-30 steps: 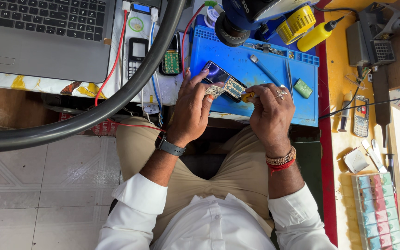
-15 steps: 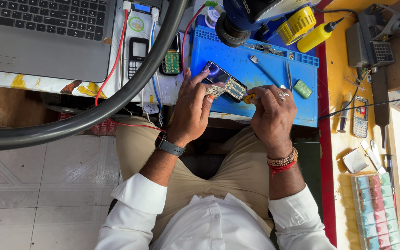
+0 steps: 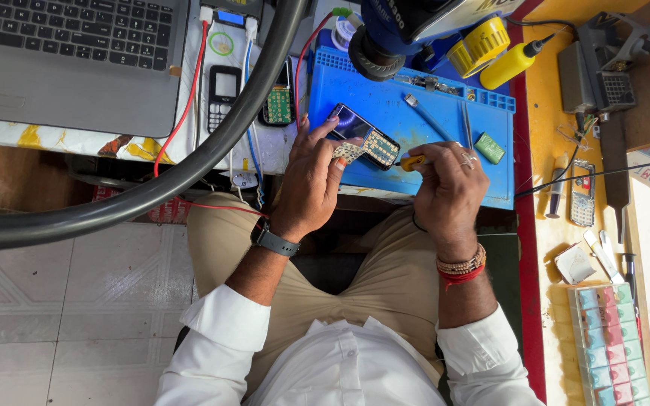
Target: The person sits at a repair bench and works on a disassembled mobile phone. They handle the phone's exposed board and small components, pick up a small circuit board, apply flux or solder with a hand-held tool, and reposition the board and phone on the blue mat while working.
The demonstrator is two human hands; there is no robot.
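Note:
My left hand (image 3: pixel 311 177) holds a small opened phone (image 3: pixel 362 135), its screen dark and its keypad board bare, tilted over the near edge of a blue work mat (image 3: pixel 415 128). A loose keypad sheet (image 3: pixel 349 153) lies under my left thumb. My right hand (image 3: pixel 449 188) grips a yellow-handled screwdriver (image 3: pixel 413 161) whose tip points at the phone's lower end. Both hands hover just above my lap.
A grey laptop (image 3: pixel 69 60) sits far left, with two small phones (image 3: pixel 223 94) and red and white cables beside it. A thick black hose (image 3: pixel 189 158) arcs across. A green battery (image 3: pixel 490 147), tweezers, yellow bottle (image 3: pixel 509 64), another phone (image 3: pixel 582 193) and a parts box (image 3: pixel 607 338) lie right.
Both hands and the phone have stayed almost in place; only small shifts of the fingers show.

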